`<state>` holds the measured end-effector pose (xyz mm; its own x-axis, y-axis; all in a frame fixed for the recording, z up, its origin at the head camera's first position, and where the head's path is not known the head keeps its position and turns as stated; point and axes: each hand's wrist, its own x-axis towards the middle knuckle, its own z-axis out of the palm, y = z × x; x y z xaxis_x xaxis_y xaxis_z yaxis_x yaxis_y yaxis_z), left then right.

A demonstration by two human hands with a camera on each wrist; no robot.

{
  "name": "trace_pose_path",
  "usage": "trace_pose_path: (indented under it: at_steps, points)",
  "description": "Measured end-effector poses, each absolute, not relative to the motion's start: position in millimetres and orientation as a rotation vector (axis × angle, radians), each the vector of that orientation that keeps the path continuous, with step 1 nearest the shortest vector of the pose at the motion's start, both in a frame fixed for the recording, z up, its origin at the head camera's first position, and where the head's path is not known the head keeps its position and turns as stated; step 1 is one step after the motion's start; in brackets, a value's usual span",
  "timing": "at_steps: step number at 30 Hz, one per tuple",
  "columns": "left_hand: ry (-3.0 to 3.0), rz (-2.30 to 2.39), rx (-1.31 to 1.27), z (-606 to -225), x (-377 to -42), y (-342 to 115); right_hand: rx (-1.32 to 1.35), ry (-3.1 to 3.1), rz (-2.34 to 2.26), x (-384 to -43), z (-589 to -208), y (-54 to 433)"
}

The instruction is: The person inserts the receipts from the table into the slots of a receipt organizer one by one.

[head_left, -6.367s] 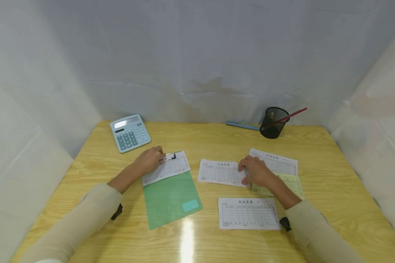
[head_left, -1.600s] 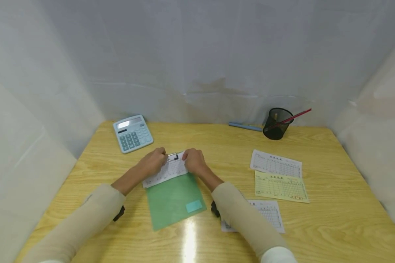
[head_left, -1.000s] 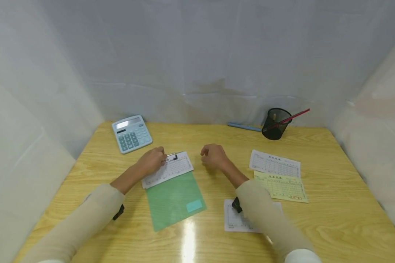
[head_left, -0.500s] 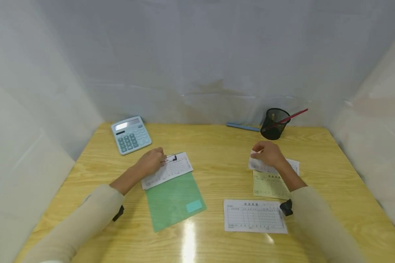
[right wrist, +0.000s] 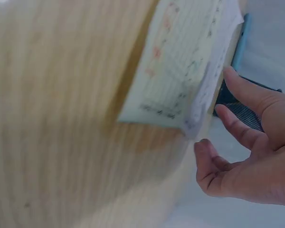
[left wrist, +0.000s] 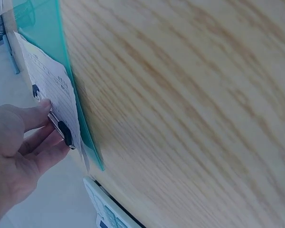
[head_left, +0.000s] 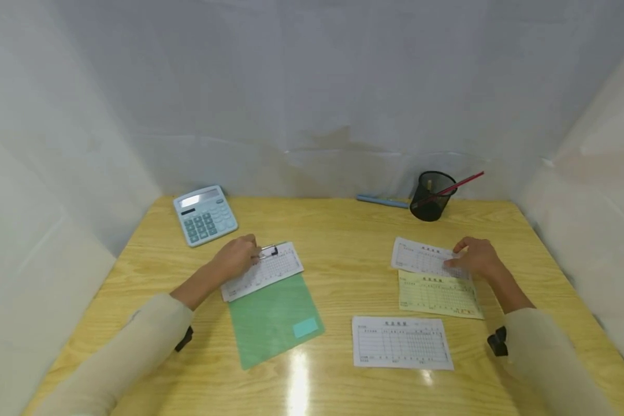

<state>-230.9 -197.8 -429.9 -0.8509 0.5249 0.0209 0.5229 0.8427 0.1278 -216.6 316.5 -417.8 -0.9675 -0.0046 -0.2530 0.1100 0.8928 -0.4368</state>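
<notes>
My left hand [head_left: 236, 257] pinches the metal clip [left wrist: 52, 116] at the top of a translucent green clip folder [head_left: 275, 318], thumb on one side and fingers on the other. White printed slips [head_left: 270, 271] lie under the clip on the folder. On the right, my right hand [head_left: 475, 260] hovers at the right end of another white slip [head_left: 421, 257], thumb and fingers parted, without a visible grip on it. A yellow slip [head_left: 437, 294] with red marks lies just below and partly under that one. Nearer me is a further white slip [head_left: 403, 342].
A light-blue calculator [head_left: 205, 215] stands at the back left. At the back right, a black mesh pen cup [head_left: 433, 196] holds a red pencil, with a blue pen [head_left: 382, 201] beside it. Pale cloth walls enclose the wooden table [head_left: 333, 387].
A white slip seen mid-table earlier is gone from there. My right hand has left the folder's clip and moved right to the upper white slip. My left hand stays on the clip.
</notes>
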Motion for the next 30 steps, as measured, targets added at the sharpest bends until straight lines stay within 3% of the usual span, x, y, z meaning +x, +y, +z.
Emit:
trace_pose_path:
  at_steps: [19,30]
  points:
    - [3.021,0.211,0.938,-434,-236,-201,0.198,2.836,-0.686,-219,-424,313]
    - [3.035,0.217,0.958,-436,-236,-201,0.139,2.841,-0.849,-225,-425,316]
